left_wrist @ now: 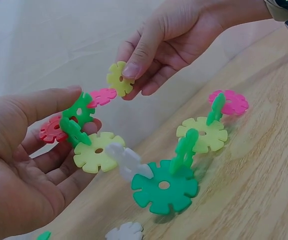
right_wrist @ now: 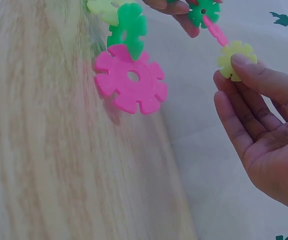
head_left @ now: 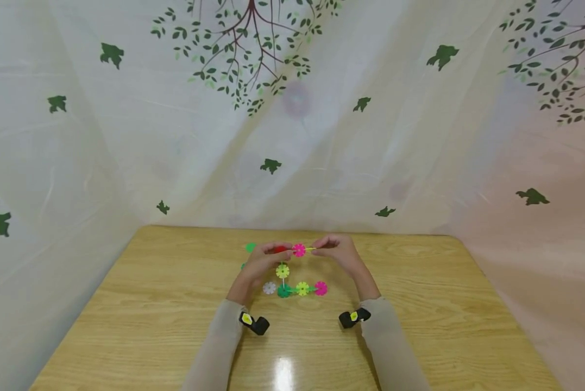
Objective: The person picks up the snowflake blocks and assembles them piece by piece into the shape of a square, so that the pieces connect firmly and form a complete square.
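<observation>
A chain of slotted plastic flower discs bends round between my hands. My left hand [head_left: 259,263] grips its upper end, thumb and fingers about a green disc [left_wrist: 86,107] beside a red disc [left_wrist: 51,130]. From that green disc a pink disc [left_wrist: 102,97] sticks out. Between thumb and fingertips, my right hand [head_left: 341,252] pinches a yellow disc [left_wrist: 116,77], whose edge meets the pink one. Below the left hand, the chain runs through another yellow disc [head_left: 282,271] and a white disc [left_wrist: 126,160] to a dark green disc [left_wrist: 164,200], then rightward to a pink end disc [head_left: 321,288].
A loose white disc [head_left: 269,288] lies on the wooden table [head_left: 419,326] left of the chain. Beyond my left hand lies a green disc [head_left: 250,247], with another green piece partly hidden by that hand. A patterned cloth [head_left: 321,163] hangs behind the table.
</observation>
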### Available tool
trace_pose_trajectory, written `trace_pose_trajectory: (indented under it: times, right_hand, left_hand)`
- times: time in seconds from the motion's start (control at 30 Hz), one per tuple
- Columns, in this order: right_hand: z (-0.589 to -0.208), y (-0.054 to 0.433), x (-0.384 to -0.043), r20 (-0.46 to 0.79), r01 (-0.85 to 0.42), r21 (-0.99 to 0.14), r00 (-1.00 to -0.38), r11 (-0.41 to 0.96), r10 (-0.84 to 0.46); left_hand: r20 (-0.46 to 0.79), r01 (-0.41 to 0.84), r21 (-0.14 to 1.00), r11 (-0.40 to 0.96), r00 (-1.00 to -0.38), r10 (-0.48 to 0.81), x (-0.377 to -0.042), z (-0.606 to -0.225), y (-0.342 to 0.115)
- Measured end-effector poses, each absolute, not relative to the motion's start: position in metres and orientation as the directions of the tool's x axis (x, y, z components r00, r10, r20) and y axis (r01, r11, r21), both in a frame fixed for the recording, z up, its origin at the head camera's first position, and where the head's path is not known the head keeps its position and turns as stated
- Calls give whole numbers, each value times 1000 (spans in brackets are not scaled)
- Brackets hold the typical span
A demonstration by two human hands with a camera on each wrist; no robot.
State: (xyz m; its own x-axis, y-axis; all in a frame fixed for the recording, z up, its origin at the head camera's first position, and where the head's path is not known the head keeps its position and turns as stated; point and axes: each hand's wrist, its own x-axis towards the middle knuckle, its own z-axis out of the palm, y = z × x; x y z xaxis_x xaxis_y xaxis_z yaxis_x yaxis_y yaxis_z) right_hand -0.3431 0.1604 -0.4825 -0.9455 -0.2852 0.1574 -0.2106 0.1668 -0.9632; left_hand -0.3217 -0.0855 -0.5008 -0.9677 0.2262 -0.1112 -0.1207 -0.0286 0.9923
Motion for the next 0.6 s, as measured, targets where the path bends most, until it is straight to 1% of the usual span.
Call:
trace_pose_trajectory:
  times: [0.27, 0.6]
  right_hand:
    - [-480, 158, -341, 153, -208, -962, -946, 175, -284]
    - [-480, 159, -342, 190, -252, -948, -937, 192, -292]
  left_hand:
    - [-119, -134, 990, -48, -964, 236, -321, -502, -85]
    - [-119, -143, 986, -81, -961, 250, -319, -499, -83]
